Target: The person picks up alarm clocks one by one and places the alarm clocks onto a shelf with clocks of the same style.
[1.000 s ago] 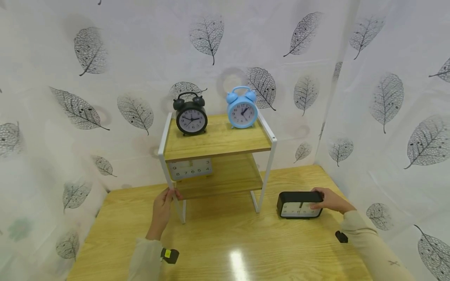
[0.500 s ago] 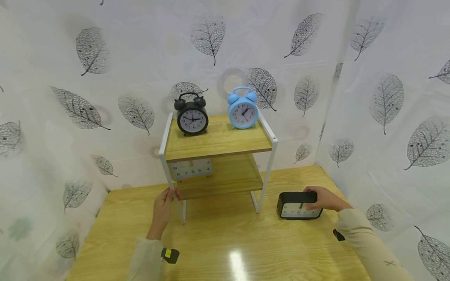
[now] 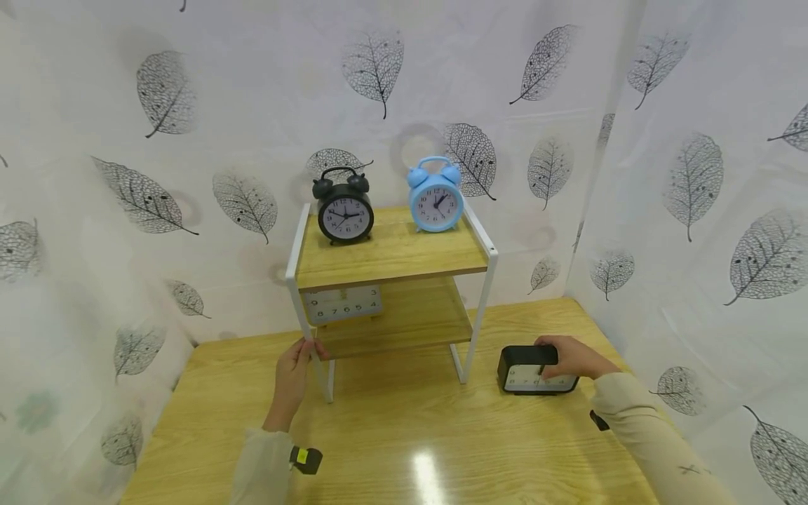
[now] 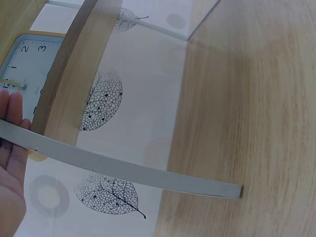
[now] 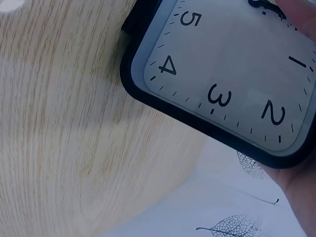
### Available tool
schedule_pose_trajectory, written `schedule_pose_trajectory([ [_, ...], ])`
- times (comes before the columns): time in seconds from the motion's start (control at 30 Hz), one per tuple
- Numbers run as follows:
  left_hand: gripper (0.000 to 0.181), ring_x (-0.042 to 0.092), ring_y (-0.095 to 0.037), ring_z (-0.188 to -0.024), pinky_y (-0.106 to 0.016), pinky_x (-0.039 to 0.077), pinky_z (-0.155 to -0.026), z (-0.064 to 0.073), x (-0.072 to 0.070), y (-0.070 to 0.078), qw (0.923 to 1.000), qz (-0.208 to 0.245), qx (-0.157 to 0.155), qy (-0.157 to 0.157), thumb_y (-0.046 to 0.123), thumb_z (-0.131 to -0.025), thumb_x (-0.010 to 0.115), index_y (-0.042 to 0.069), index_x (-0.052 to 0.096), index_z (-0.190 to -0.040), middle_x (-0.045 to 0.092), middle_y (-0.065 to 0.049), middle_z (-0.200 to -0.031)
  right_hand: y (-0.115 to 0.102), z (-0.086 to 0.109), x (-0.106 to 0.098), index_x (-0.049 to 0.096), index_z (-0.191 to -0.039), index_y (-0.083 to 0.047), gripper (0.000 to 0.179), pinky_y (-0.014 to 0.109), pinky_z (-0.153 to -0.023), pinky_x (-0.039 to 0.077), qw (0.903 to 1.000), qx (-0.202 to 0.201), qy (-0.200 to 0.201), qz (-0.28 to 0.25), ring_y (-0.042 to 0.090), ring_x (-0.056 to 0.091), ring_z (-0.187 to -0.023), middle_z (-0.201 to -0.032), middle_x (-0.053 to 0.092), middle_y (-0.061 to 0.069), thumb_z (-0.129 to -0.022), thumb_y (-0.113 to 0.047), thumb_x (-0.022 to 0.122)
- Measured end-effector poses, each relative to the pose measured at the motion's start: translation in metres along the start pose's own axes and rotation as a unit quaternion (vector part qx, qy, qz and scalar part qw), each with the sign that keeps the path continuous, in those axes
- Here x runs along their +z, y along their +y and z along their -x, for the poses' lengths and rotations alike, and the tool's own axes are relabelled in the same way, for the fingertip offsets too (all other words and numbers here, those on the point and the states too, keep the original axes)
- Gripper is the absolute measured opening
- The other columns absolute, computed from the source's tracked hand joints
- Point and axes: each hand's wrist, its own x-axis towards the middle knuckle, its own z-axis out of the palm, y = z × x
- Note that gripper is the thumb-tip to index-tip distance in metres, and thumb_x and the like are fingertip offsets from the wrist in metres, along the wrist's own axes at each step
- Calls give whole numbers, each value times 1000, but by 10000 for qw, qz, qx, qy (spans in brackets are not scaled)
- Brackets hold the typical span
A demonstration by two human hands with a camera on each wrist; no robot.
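A two-tier shelf (image 3: 391, 256) with white metal legs stands on the wooden table. My left hand (image 3: 292, 372) grips its front left leg (image 4: 123, 170), level with the lower board. On that board a white rectangular clock (image 3: 344, 303) is partly hidden by the upper board. To the right of the shelf, a black rectangular alarm clock (image 3: 529, 368) stands upright on the table. Over its top reaches my right hand (image 3: 571, 358), thumb across the white dial (image 5: 227, 69) and fingers behind the case. The far fingers are hidden by the clock.
On the upper board stand a black twin-bell alarm clock (image 3: 344, 207) at left and a light blue twin-bell alarm clock (image 3: 435, 196) at right. Leaf-printed sheeting (image 3: 265, 91) hangs behind and beside the table (image 3: 379, 435).
My right hand has slid left along the top of the black rectangular clock, from its right end toward the middle. The clock, the shelf and my left hand have stayed in place.
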Motion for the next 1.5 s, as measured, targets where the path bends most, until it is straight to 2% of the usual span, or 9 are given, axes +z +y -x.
schedule_pose_trajectory([
  [0.17,34,62,-3,-78,-12,47,-80,0,0,-4,10000,-4,50,-6,11,-102,36,-7,61,-86,65,-24,-84,-4,0,0,60,-114,-5,56,33,-69,46,9999,74,-48,76,13,56,-82,-101,65,7,-67,-25,83],
  [0.43,36,61,1,-77,-11,47,-79,-2,1,-13,9994,76,348,-16,15,-102,36,-7,61,-86,65,-18,-82,-3,0,0,59,-117,-1,61,35,-70,47,9995,208,-82,227,16,58,-84,-105,65,11,-67,-25,83],
  [0.63,36,61,2,-77,-11,48,-78,-1,0,-11,9993,180,332,-22,14,-102,37,-8,60,-86,65,-14,-82,-4,1,-1,58,-120,3,68,39,-75,50,9988,280,-97,398,23,62,-91,-112,65,17,-66,-29,85],
  [0.83,35,60,4,-78,-10,47,-79,-1,0,-9,9993,83,352,-42,13,-102,36,-7,60,-87,66,-12,-81,-6,0,-3,59,-119,3,72,41,-76,51,9980,361,-107,500,26,62,-93,-113,64,19,-63,-33,86],
  [1.07,35,60,4,-77,-11,47,-79,-3,0,-11,9996,105,276,4,14,-102,37,-7,60,-86,66,-2,-79,-6,-1,-4,60,-118,3,72,45,-78,51,9973,343,-68,648,31,62,-95,-114,64,20,-63,-35,86],
  [1.3,33,60,4,-78,-14,47,-82,-4,-1,-10,9998,98,160,-94,11,-102,37,-8,60,-88,66,-20,-83,-9,0,-5,60,-118,3,72,45,-77,51,9964,305,-5,795,32,62,-94,-114,64,20,-63,-36,86],
  [1.5,33,61,3,-78,-13,47,-81,-4,-2,-15,9999,103,58,-68,12,-102,37,-7,61,-88,66,-19,-85,-9,-1,-5,61,-117,3,72,47,-77,51,9957,229,49,895,33,62,-95,-113,65,20,-62,-37,86],
])
